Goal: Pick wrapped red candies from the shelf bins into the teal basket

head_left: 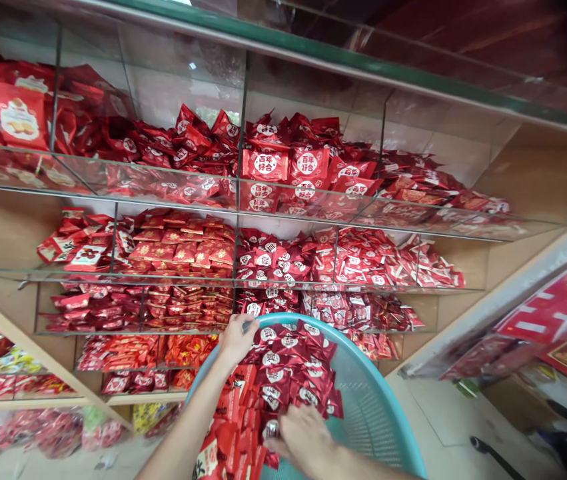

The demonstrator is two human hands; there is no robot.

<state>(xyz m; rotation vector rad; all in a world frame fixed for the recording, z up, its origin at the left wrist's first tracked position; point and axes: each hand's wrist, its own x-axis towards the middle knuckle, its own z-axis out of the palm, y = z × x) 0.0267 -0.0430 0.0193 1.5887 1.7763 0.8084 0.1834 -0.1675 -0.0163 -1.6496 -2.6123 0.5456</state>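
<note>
A turquoise plastic basket (386, 387) with slotted sides stands tilted toward the shelves. My left hand (237, 339) is closed on its far left rim. Dark red candy packets (293, 363) with white round labels lie heaped in the basket's middle and far side. Brighter red packets (230, 427) fill the left side near me. Over the near edge of the dark red heap is my right hand (306, 437), its thumb toward the left. Motion smears its fingers, and I cannot tell whether they hold a packet.
Ahead rises a shelf unit with glass-fronted compartments (288, 200) full of red packets. Gold-printed red packets (183, 247) sit on a middle shelf. A slanting wooden panel (28, 340) borders the left. Red printed goods (553, 300) and a tiled floor (433, 413) show at right.
</note>
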